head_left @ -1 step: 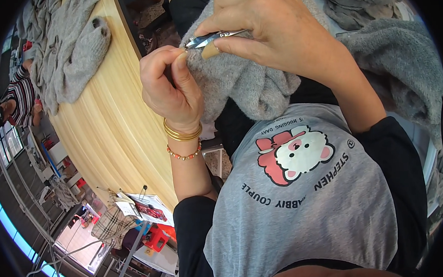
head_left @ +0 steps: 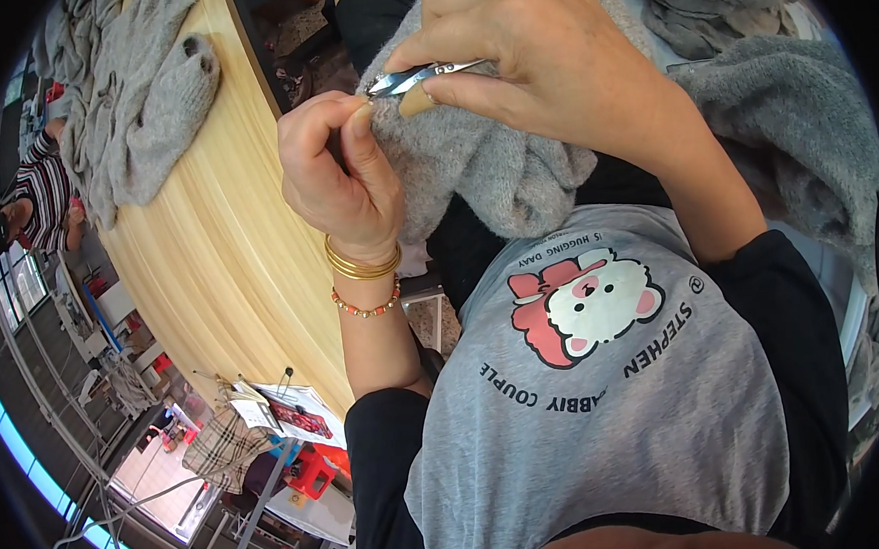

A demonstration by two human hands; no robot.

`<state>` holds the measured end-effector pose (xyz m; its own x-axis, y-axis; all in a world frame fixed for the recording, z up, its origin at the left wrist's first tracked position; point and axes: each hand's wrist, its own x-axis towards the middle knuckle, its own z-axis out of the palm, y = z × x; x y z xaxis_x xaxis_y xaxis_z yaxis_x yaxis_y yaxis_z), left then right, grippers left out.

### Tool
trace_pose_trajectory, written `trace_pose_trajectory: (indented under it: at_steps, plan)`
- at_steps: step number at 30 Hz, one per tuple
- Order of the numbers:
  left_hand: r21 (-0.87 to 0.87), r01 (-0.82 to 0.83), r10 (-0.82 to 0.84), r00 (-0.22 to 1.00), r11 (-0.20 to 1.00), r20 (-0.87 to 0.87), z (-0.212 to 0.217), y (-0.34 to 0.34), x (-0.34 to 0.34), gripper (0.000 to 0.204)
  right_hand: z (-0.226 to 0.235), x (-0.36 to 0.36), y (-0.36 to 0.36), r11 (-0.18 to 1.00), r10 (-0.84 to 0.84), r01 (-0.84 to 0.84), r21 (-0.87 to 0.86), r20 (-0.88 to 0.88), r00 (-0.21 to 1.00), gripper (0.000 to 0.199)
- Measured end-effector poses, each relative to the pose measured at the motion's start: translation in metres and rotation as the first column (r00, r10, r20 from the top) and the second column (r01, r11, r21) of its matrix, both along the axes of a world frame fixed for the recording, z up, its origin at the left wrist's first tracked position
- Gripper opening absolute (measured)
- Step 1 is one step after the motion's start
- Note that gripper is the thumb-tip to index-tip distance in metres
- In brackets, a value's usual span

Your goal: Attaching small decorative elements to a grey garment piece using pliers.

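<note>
Small metal thread snips (head_left: 411, 79) sit between the thumb and fingers of my right hand (head_left: 547, 55), their blades pointing left. The right thumb has a tan wrap at its tip. My left hand (head_left: 339, 165) is closed in a pinch, thumb against forefinger, at the edge of a fuzzy grey knit garment (head_left: 464, 164). The blade tips are right beside the left fingertips; whether a yarn end lies between them is too small to tell. The garment rests over my lap, with a rolled part hanging toward my apron. Part of the garment is hidden behind my right hand.
A wooden table (head_left: 228, 226) stands to my left, with more grey knitwear (head_left: 147, 101) on its far part. Papers (head_left: 293, 411) lie by its near end. Further grey knits (head_left: 789, 107) are heaped at my right. A person in stripes (head_left: 43, 201) is beyond the table.
</note>
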<state>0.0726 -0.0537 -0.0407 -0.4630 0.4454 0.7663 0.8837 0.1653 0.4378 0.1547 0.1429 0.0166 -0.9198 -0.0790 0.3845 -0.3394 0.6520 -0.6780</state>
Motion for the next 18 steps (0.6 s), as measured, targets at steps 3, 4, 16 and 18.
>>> trace_pose_trajectory:
  at_steps: [3,4,16,18]
  plan:
    - [-0.017,-0.006,0.006,1.0,1.0,-0.013,0.001,0.001,0.001,0.014,0.002,0.0,-0.001,0.998,-0.021,0.02,0.062,0.008,1.0,0.017]
    - [-0.02,-0.002,0.002,1.0,1.0,-0.014,0.001,0.001,0.001,0.014,0.0,0.0,-0.002,0.998,-0.019,0.019,0.062,-0.011,1.0,0.015]
    - [0.264,-0.056,-0.11,0.81,0.963,0.575,0.009,0.011,0.008,0.01,-0.01,-0.01,-0.003,0.924,-0.019,0.069,-0.376,0.135,0.991,0.029]
    - [0.333,-0.076,-0.188,0.699,0.94,0.69,0.012,0.015,0.006,0.01,-0.017,-0.012,-0.004,0.699,0.164,0.156,-0.698,0.369,0.915,0.04]
